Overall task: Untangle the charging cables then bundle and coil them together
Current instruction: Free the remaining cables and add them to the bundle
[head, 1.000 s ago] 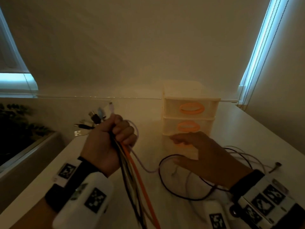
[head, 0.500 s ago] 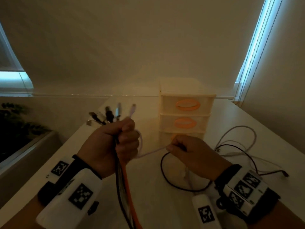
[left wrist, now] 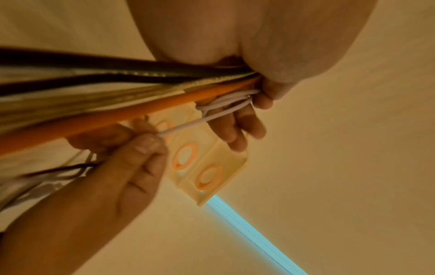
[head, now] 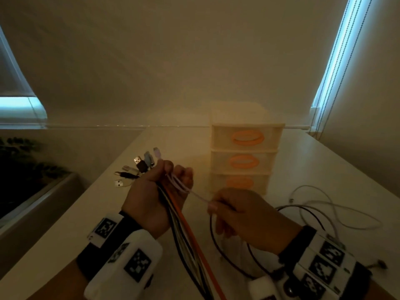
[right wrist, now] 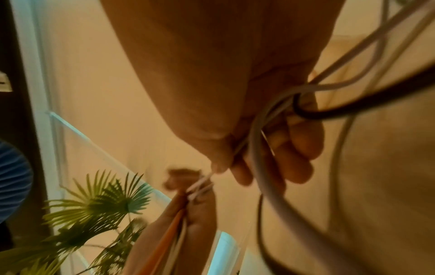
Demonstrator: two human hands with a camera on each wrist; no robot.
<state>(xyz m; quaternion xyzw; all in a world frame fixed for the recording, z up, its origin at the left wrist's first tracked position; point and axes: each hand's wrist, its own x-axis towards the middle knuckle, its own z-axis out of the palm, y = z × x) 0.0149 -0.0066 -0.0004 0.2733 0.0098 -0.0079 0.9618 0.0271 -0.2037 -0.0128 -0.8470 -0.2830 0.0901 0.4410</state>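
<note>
My left hand grips a bundle of cables, black, pale and one orange, with their USB plugs fanned out above the fist. A thin white cable runs from that fist to my right hand, which pinches it between thumb and fingers. In the left wrist view the white cable loops round the left fingers and the right hand pulls it taut. The right wrist view shows the right hand also holding a grey and a black cable.
A pale three-drawer organizer with orange handles stands on the white table just beyond my hands. Loose black and white cables lie on the table at the right. A plant sits beyond the table's left edge.
The right hand came off the table, took the thin white cable and has drawn it taut from the left fist. The left hand rose slightly with its bundle.
</note>
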